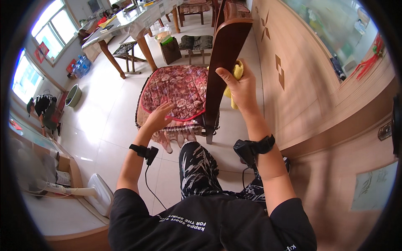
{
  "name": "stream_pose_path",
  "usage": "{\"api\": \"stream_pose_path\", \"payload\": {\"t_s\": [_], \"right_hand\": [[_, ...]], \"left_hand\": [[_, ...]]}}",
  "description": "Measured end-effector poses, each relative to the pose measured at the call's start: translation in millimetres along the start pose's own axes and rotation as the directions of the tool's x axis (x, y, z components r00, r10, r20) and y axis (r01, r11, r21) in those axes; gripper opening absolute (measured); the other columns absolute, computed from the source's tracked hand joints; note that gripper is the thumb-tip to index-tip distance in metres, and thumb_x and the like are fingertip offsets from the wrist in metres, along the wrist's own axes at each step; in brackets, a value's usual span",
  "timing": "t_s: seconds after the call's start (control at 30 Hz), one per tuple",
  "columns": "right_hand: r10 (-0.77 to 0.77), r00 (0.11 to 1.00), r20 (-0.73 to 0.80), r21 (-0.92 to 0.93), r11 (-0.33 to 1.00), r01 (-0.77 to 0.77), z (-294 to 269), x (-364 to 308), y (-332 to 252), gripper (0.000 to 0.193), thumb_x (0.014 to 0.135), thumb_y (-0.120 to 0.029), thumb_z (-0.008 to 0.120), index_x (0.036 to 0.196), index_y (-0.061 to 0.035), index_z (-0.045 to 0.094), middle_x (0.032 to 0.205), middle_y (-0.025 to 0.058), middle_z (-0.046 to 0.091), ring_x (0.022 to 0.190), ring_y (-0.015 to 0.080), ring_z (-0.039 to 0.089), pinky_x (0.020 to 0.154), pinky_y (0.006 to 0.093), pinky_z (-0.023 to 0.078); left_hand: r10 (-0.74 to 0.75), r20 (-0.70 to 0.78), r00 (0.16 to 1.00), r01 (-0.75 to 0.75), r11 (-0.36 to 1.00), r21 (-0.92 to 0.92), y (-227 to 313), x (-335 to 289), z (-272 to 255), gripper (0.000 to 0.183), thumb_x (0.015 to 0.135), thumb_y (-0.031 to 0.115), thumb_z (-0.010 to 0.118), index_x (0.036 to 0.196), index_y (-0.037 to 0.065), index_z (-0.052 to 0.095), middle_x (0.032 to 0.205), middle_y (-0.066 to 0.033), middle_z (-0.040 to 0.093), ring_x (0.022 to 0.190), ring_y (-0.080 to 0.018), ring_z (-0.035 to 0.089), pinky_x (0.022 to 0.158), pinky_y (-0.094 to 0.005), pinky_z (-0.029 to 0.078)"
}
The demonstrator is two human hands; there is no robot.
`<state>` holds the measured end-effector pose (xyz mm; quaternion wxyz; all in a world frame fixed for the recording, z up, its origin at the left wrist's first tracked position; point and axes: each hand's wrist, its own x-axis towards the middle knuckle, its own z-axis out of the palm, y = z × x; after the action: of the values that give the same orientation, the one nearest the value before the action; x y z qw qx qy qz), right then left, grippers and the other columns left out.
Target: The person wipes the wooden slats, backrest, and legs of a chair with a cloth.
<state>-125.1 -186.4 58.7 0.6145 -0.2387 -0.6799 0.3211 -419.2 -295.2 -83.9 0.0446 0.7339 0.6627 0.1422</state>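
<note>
A dark wooden chair back (224, 54) rises in front of me, seen nearly edge-on. My right hand (245, 90) presses a yellow cloth (238, 70) against the right side of this back, its thumb lying toward the wood. Part of the cloth is hidden behind the hand and hangs below it. To the left, the chair's seat carries a red floral cushion (178, 85) with a ruffled edge. My left hand (158, 117) is over the cushion's near left edge, fingers stretched out and holding nothing. Whether it touches the fabric I cannot tell.
A light wood-panelled wall (289, 92) runs along my right. A covered table (130, 19) and a folding stool (125, 52) stand ahead. At lower left is a white fan (98, 194). A person (44, 108) bends near a basin (73, 96) at far left.
</note>
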Motion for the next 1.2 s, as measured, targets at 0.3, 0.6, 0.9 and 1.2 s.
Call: {"api": "stream_pose_path", "payload": {"t_s": [0.3,0.6,0.9,1.2], "right_hand": [[0.091,0.995,0.037,-0.009,0.996,-0.09,-6,-36,1,0.036,0.075,-0.027,0.07,0.092,0.0,0.055,0.066,0.0052,0.055,0.059,0.0104,0.049,0.055,0.0253,0.043],[0.023,0.987,0.156,-0.05,0.999,-0.016,33,-67,-30,0.037,0.072,-0.027,0.072,0.089,-0.0002,0.054,0.07,0.0116,0.058,0.059,0.021,0.054,0.057,0.0288,0.044],[-0.119,0.951,0.286,-0.076,0.986,0.147,119,-90,-60,0.029,0.075,-0.024,0.069,0.086,-0.0023,0.053,0.072,0.0094,0.057,0.064,0.0214,0.054,0.059,0.0295,0.044],[0.234,0.913,0.333,0.16,0.941,-0.299,95,-75,-29,0.023,0.082,-0.024,0.063,0.09,-0.0026,0.059,0.078,0.0034,0.06,0.072,0.0109,0.054,0.065,0.0255,0.045]], "left_hand": [[-0.015,-0.208,0.978,-0.124,0.762,-0.635,157,52,-12,0.071,0.073,0.026,0.07,0.127,0.002,0.03,0.112,-0.0194,0.051,0.103,-0.028,0.053,0.086,-0.035,0.043],[-0.042,-0.259,0.965,-0.065,0.919,-0.39,124,10,-17,0.084,0.062,0.03,0.073,0.125,-0.002,0.028,0.092,-0.022,0.058,0.083,-0.0367,0.058,0.07,-0.0393,0.048],[-0.036,-0.333,0.942,-0.115,0.899,-0.423,57,-58,-49,0.068,0.058,0.017,0.071,0.115,0.001,0.038,0.098,-0.0179,0.058,0.093,-0.0323,0.056,0.08,-0.0362,0.045],[-0.101,-0.289,0.952,-0.057,0.869,-0.491,49,-67,-69,0.07,0.069,0.027,0.068,0.126,0.004,0.034,0.115,-0.0163,0.051,0.105,-0.0277,0.052,0.088,-0.0367,0.042]]}}
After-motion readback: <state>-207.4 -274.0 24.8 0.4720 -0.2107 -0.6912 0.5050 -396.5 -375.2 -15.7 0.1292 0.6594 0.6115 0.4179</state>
